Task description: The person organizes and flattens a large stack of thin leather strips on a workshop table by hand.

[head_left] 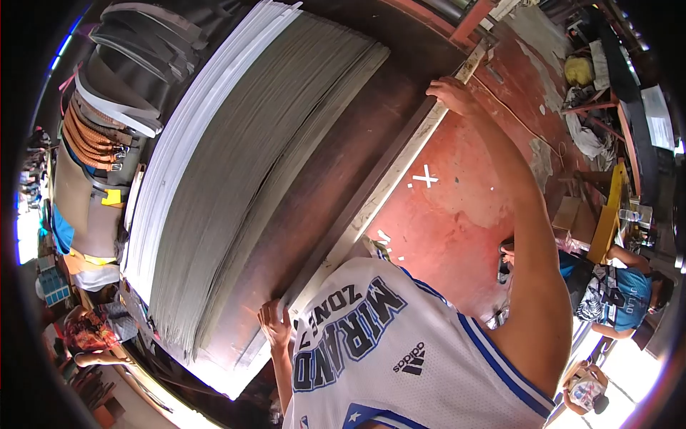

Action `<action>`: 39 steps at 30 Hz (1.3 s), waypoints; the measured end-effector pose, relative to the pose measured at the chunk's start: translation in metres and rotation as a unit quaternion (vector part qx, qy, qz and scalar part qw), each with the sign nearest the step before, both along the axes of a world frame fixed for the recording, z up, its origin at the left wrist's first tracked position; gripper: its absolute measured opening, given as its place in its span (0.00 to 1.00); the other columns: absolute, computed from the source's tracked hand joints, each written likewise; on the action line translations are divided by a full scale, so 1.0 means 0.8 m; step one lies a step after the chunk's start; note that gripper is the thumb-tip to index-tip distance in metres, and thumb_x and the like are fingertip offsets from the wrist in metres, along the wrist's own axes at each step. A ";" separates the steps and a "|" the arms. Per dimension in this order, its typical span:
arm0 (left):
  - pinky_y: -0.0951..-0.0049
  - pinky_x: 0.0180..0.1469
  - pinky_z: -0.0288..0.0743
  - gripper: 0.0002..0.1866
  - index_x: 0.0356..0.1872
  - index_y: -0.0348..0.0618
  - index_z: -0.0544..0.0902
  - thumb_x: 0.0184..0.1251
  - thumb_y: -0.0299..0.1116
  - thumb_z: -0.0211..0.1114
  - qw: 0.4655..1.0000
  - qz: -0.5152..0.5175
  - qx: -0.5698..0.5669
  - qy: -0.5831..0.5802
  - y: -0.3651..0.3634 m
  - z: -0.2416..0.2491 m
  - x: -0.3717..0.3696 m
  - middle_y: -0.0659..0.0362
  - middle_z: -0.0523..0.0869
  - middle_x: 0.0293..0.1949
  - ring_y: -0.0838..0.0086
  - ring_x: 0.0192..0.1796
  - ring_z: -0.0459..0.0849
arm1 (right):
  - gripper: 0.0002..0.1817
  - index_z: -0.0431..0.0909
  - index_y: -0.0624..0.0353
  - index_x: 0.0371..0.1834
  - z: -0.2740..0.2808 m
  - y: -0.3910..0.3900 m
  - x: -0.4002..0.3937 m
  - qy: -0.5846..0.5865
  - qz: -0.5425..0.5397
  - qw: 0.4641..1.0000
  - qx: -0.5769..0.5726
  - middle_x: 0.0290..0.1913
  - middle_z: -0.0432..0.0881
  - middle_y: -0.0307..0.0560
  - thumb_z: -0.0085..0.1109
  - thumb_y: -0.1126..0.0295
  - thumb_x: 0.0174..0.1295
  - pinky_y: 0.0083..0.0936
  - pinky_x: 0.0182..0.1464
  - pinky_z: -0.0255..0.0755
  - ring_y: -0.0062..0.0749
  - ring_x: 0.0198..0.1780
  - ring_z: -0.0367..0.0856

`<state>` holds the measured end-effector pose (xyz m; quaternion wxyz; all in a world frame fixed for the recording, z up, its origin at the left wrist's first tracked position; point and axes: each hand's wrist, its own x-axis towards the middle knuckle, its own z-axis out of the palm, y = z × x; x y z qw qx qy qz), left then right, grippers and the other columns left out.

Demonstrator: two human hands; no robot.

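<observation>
A long dark bar [357,207] lies along the pale, worn edge [400,175] of a dark brown work surface. My right hand [454,96] is curled over the bar's far end, at the upper right. At the near end, lower left, my left hand [275,323] has its fingers closed around the bar and table edge; part of its grip is hidden. Beyond the bar, a thick fanned stack of thin grey-green sheets [250,143] covers much of the surface, with white sheets [171,164] along its far side.
Coiled brown belts [86,139] and dark strips [136,43] lie beyond the stack. Red floor [457,200] with white scraps shows beside the table. A person in a blue shirt [632,297] is at the right, another [587,386] below, and one in red [86,329] at the left.
</observation>
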<state>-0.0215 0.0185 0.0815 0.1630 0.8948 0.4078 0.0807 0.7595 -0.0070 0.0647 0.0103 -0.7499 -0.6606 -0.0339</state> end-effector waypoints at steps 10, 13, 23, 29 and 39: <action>0.49 0.53 0.73 0.19 0.55 0.41 0.80 0.66 0.37 0.68 1.000 0.001 0.012 0.015 -0.001 -0.007 -0.006 0.45 0.82 0.49 0.48 0.49 0.80 | 0.22 0.83 0.49 0.57 -0.015 -0.019 -0.030 0.037 -0.024 0.996 0.082 0.61 0.81 0.44 0.63 0.79 0.57 0.40 0.65 0.74 0.45 0.61 0.79; 0.50 0.54 0.72 0.21 0.57 0.41 0.80 0.66 0.39 0.69 1.000 -0.002 0.001 -0.001 0.004 0.002 0.008 0.45 0.82 0.51 0.48 0.50 0.81 | 0.20 0.83 0.49 0.55 -0.013 -0.045 -0.115 0.120 -0.164 0.961 0.185 0.61 0.81 0.44 0.62 0.76 0.59 0.43 0.57 0.79 0.48 0.58 0.81; 0.55 0.48 0.80 0.12 0.52 0.37 0.83 0.71 0.28 0.65 0.980 -0.077 0.028 -0.180 0.110 -0.006 0.182 0.48 0.86 0.45 0.52 0.47 0.85 | 0.14 0.85 0.55 0.47 -0.235 -0.384 -0.507 0.375 -0.431 0.820 -0.048 0.48 0.87 0.57 0.59 0.59 0.65 0.46 0.54 0.79 0.54 0.51 0.85; 0.63 0.43 0.81 0.08 0.48 0.40 0.83 0.72 0.27 0.66 0.952 -0.160 -0.030 -0.258 0.126 0.043 0.395 0.52 0.88 0.42 0.59 0.41 0.88 | 0.13 0.89 0.50 0.44 -0.212 -0.509 -0.594 0.484 -0.618 0.604 -0.141 0.46 0.91 0.47 0.66 0.57 0.62 0.37 0.53 0.82 0.40 0.50 0.89; 0.60 0.46 0.81 0.12 0.47 0.43 0.83 0.66 0.35 0.71 0.959 -0.202 0.050 -0.190 0.119 0.008 0.726 0.53 0.87 0.43 0.60 0.43 0.87 | 0.13 0.87 0.51 0.51 -0.297 -0.458 -0.443 0.594 -0.599 0.534 0.052 0.38 0.91 0.49 0.67 0.65 0.64 0.31 0.44 0.80 0.31 0.43 0.89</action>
